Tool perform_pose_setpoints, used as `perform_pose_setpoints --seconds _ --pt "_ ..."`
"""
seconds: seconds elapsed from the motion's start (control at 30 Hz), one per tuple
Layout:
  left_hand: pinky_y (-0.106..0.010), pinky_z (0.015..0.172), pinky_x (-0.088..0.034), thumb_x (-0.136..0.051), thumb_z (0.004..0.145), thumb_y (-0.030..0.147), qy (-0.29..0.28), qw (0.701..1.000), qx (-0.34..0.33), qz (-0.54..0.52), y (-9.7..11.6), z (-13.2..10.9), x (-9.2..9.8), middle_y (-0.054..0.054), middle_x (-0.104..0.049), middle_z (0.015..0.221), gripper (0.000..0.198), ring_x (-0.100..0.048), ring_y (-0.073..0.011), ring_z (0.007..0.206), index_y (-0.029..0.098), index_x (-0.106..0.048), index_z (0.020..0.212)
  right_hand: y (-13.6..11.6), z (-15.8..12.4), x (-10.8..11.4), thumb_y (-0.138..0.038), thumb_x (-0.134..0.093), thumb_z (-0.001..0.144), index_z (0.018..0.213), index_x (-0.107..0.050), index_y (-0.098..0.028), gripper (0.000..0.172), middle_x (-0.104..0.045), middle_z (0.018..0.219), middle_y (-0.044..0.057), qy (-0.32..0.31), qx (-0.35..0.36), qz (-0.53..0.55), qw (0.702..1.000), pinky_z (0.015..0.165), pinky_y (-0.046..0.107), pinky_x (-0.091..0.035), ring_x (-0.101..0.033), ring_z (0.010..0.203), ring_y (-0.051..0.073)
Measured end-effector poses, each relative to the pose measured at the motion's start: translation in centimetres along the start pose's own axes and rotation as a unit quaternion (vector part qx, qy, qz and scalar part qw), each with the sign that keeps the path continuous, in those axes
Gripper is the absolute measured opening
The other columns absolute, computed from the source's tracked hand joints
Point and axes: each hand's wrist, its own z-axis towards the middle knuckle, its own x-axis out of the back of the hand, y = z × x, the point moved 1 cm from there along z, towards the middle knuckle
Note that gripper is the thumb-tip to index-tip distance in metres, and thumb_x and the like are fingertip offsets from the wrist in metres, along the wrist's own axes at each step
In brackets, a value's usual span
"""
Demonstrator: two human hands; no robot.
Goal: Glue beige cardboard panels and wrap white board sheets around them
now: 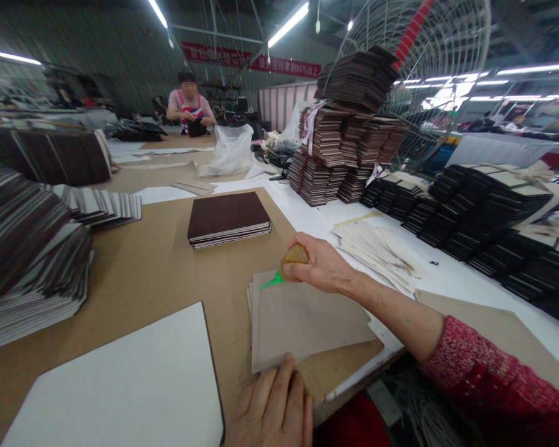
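Observation:
My right hand (323,266) is wrapped round a yellowish squeeze bottle (293,256) with a bright green nozzle. The nozzle tip points down and left, at the upper left corner of a thin beige sheet (307,326). Under that sheet, the edges of others show on the left. My left hand (274,406) lies flat with fingers stretched out, its fingertips at the sheet's near edge. Left of it lies a large off-white panel (130,385) with a dark edge. Beyond the sheets rests a small stack of dark brown panels (230,214).
Tall piles of brown and white pieces (32,248) stand at the left. Brown bundles (345,143) rise at the back right, before a large wire fan (428,81). Black bundles (484,217) line the right. A person (190,108) works across the table.

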Motion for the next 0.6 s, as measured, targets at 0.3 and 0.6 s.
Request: perform_pose_setpoints --seconds 0.3,0.6 --pt "-0.035 0.082 -0.05 -0.062 0.08 0.02 0.006 1.0 -0.005 0.009 -0.2 -0.1 -0.2 -0.006 -0.071 0.11 0.02 -0.065 -0.0208 0.09 0.019 -0.069 0.099 1.8 -0.4 1.1 -0.036 -0.064 0.075 0.095 -0.058 -0.022 0.025 -0.061 0.077 -0.001 0.033 -0.029 -0.014 0.999 0.063 0.027 -0.034 -0.054 0.073 0.018" --pt "-0.034 0.08 -0.048 -0.061 0.079 0.016 0.006 1.0 -0.029 0.005 -0.6 -0.3 -0.6 -0.007 -0.071 0.11 0.02 -0.066 -0.019 0.085 0.018 -0.069 0.098 3.4 -1.3 3.3 -0.038 -0.063 0.076 0.094 -0.056 -0.022 0.025 -0.063 0.079 0.001 0.031 -0.053 -0.061 0.996 0.059 0.027 -0.032 -0.053 0.071 0.018"
